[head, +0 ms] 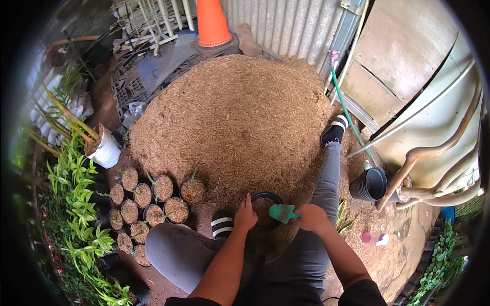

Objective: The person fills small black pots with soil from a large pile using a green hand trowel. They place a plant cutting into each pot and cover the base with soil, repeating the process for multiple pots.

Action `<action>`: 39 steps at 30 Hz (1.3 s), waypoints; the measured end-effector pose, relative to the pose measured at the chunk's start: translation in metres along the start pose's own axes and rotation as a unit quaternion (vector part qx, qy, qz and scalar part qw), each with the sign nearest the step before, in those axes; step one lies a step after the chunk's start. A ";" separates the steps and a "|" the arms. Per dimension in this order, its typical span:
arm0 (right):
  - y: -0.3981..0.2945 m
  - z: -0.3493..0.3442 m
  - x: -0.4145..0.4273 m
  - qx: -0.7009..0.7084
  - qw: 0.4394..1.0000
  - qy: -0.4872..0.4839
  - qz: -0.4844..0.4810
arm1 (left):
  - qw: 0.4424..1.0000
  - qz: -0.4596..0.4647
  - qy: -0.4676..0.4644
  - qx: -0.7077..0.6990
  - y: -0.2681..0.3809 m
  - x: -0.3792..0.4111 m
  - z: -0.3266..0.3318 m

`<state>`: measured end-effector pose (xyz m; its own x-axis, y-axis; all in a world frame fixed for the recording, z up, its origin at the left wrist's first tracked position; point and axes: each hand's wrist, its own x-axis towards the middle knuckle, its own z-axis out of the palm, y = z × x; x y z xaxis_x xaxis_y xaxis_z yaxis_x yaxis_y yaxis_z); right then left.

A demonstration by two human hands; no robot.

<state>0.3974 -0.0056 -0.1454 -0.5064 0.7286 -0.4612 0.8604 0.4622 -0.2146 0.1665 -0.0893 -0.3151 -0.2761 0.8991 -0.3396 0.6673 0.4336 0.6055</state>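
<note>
A black round plant pot stands between my legs, with brown loose material inside it. My right hand grips the handle of a green hand trowel, whose blade is over the right part of the pot. At the pot's left rim is my left hand, index finger extended; its other fingers are partly hidden, so I cannot tell whether it grips the rim. Just beyond the pot rises a large mound of brown husk-like material.
Several filled pots, some with thin green shoots, stand at left beside leafy plants. Stacked black pots, a pink bottle and curved branches are at right. An orange traffic cone and green hose lie beyond.
</note>
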 end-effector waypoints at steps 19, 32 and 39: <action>0.024 0.059 0.070 -0.084 0.983 -0.051 -0.154 | 0.998 0.021 -0.056 -0.027 -0.004 0.011 0.000; 0.001 0.100 0.034 0.151 0.983 -0.059 0.081 | 0.995 0.014 -0.077 -0.057 0.003 0.009 -0.002; -0.001 0.108 0.028 0.310 0.936 -0.031 0.162 | 0.986 -0.024 -0.144 -0.076 0.006 0.017 -0.013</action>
<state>0.3880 -0.0403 -0.2511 -0.2261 0.7402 -0.6332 0.8451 -0.1742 -0.5054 0.1568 -0.0701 -0.3075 -0.0817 0.8324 -0.5481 0.5415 0.4988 0.6768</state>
